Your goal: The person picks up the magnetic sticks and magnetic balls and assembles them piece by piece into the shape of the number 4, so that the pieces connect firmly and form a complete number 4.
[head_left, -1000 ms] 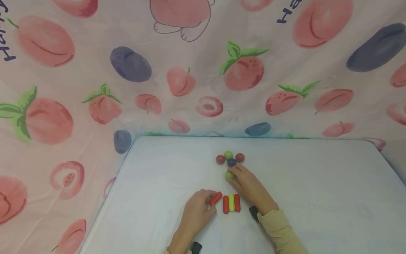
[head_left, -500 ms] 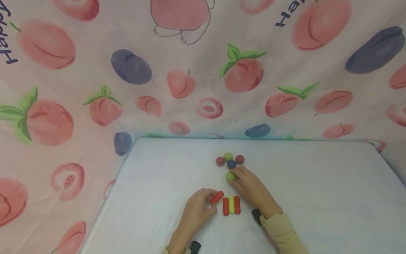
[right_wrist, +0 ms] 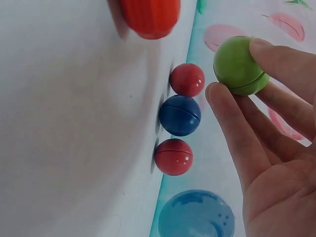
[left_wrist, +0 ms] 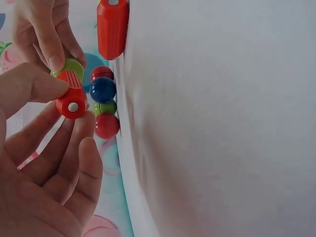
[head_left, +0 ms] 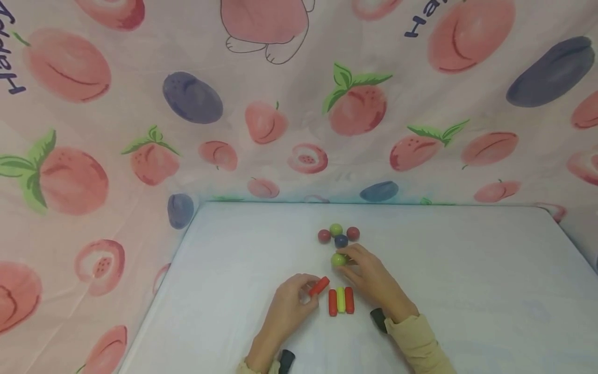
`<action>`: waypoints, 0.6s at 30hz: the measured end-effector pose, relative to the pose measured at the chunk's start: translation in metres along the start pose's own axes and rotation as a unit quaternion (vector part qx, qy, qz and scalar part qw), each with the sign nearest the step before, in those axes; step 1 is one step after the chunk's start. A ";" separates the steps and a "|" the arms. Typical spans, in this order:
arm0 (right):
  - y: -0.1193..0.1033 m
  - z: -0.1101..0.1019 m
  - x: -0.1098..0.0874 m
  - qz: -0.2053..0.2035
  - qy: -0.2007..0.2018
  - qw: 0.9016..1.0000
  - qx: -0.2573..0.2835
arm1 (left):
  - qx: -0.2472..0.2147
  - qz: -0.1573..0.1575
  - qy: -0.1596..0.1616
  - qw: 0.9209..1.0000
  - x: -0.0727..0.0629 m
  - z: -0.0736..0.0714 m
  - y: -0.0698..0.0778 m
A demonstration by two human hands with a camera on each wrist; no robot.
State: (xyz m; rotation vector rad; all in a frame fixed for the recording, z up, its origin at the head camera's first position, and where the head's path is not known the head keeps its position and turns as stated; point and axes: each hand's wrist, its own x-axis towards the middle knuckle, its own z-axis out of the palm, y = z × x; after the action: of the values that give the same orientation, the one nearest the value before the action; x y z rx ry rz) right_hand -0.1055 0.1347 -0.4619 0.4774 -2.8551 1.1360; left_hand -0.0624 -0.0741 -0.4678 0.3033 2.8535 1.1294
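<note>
In the head view my left hand [head_left: 290,306] pinches a short red rod [head_left: 320,286] between thumb and fingers, tilted with its upper end to the right. The left wrist view shows the rod's ridged side and pale round tip [left_wrist: 73,107]. My right hand [head_left: 376,280] holds a green ball [right_wrist: 239,64] by the fingertips, up and to the right of the red rod. Seen from the right wrist, a thin seam runs around this ball. Between my hands, a red rod [head_left: 333,302], a yellow rod [head_left: 341,300] and another red rod [head_left: 349,300] lie side by side.
Beyond my right hand, a blue ball [head_left: 341,241], a green ball [head_left: 336,229], a red ball [head_left: 324,236] and a second red ball [head_left: 353,233] are clustered on the white table [head_left: 243,244]. A fruit-printed cloth [head_left: 299,130] hangs behind the table's back edge.
My left hand has lifted slightly away from me with the red rod, which sits a little nearer the green ball. My right hand and its ball have barely shifted.
</note>
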 end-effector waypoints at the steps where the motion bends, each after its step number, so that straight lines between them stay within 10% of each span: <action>1: 0.000 -0.001 0.000 0.000 0.001 1.000 0.004 | -0.002 0.001 0.001 1.000 0.001 0.000 0.000; 18: 0.003 -0.005 -0.004 -0.025 -0.002 0.999 0.024 | -0.043 0.014 -0.012 0.999 0.012 -0.001 -0.001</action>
State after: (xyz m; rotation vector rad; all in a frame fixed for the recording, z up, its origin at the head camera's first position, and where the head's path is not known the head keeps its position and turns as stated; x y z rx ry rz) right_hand -0.1035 0.1411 -0.4613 0.5507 -2.8081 1.1975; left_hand -0.0743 -0.0732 -0.4673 0.3507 2.7786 1.2405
